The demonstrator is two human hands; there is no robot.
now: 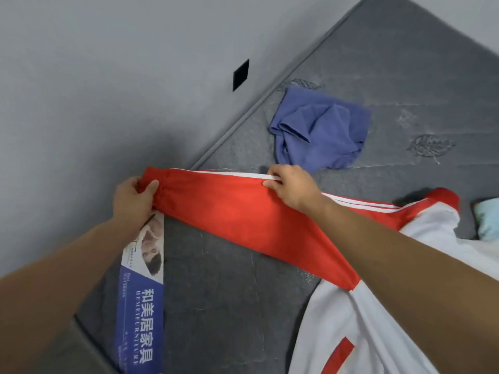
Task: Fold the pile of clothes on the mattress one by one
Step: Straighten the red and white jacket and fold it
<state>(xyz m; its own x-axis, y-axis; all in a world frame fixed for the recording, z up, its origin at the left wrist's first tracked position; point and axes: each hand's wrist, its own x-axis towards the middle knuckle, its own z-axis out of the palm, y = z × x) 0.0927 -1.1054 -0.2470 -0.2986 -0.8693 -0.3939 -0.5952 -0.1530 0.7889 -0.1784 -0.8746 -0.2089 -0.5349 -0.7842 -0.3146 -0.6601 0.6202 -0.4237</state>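
A red and white jacket (pixel 359 314) lies on the dark grey mattress (pixel 221 306), its white body at the lower right. Its red sleeve (pixel 232 211), edged with white stripes, is stretched out to the left, a little above the mattress. My left hand (pixel 133 197) grips the sleeve's cuff end, thumb on top. My right hand (pixel 290 186) pinches the striped upper edge near the sleeve's middle. A crumpled blue garment (pixel 321 128) lies farther back on the mattress, apart from both hands.
A grey wall (pixel 94 90) with a black square plate (pixel 240 74) runs along the mattress's left edge. A blue and white printed label (pixel 141 298) covers the mattress's near left border. A light blue item (pixel 488 222) shows at the right edge.
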